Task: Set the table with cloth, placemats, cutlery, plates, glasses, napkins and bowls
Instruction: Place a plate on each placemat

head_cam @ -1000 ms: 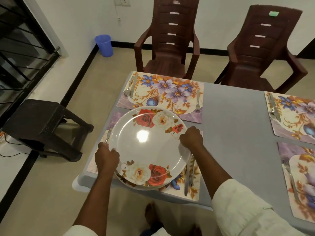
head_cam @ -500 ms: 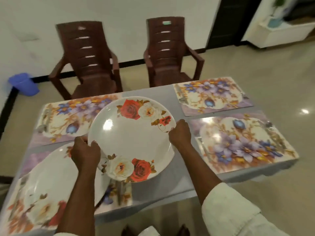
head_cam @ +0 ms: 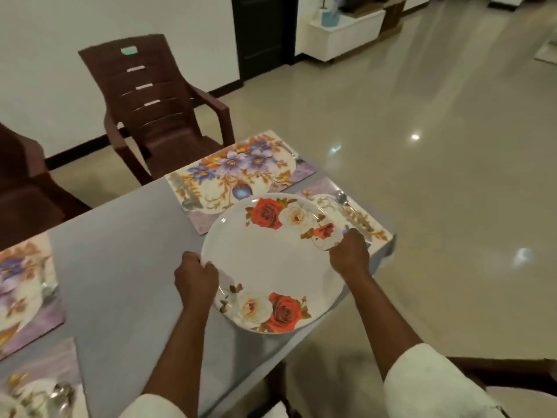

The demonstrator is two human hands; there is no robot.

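Plate (head_cam: 271,263), white with red and cream roses at its far and near rims, is held by both hands over the right end of the grey table (head_cam: 126,254), above a placemat. The table is the largest thing in view, its grey cloth running from lower left to the far right corner. Behind it stands a dark brown plastic chair (head_cam: 159,107) with a slatted back, and part of a second chair (head_cam: 27,188) shows at the left edge. Beyond them the glossy beige floor (head_cam: 437,146) carries light reflections, with a white low cabinet (head_cam: 346,37) in the distance.

A floral placemat (head_cam: 235,173) with purple and blue flowers lies at the far corner, just beyond the plate. A second placemat (head_cam: 361,218) lies mostly under the plate, only its right strip showing. Two more placemats lie at the left: one (head_cam: 24,288) at the edge and a blurred one (head_cam: 39,381) nearer.

The left hand (head_cam: 196,276) is closed on the plate's left rim, thumb on top. The right hand (head_cam: 349,251) is clamped on the right rim beside the small rose. Both sleeves are cream.

A spoon (head_cam: 343,199) lies on the right strip of the covered placemat; whether the plate touches the mat cannot be told
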